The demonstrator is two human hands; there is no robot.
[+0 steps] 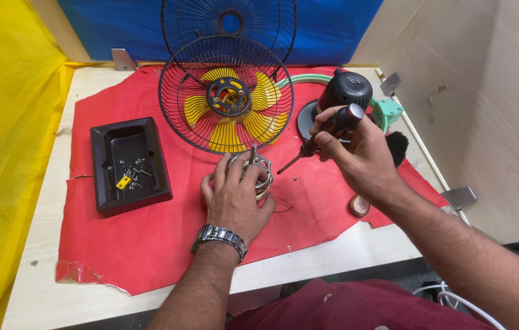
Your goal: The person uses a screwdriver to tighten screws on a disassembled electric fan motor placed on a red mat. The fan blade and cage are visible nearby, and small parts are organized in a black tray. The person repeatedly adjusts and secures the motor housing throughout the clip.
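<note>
**Fan motor held down on red cloth, screwdriver in other hand**

Landmark: red cloth [167,232] spread over a pale wood tabletop [45,244]. Near the cloth's middle, the left hand [235,198] sits on a round metal motor part [258,173], fingers curled and pressed around it, shaft sticking up. Wristwatch [220,237] on that arm. Just right of it, above the cloth, the right hand [357,153] is closed in a fist on a screwdriver [314,142], tip angled down toward the motor part, not touching. At the cloth's left side, a black tray [103,183] holding small screws and a yellow bit. At the cloth's far edge, a wire fan guard [226,95] with yellow blades behind it; second guard behind that. Far right of cloth: black motor housing [345,90] on a green base. Around: yellow sheet left, blue sheet at back, plywood wall right.
</note>
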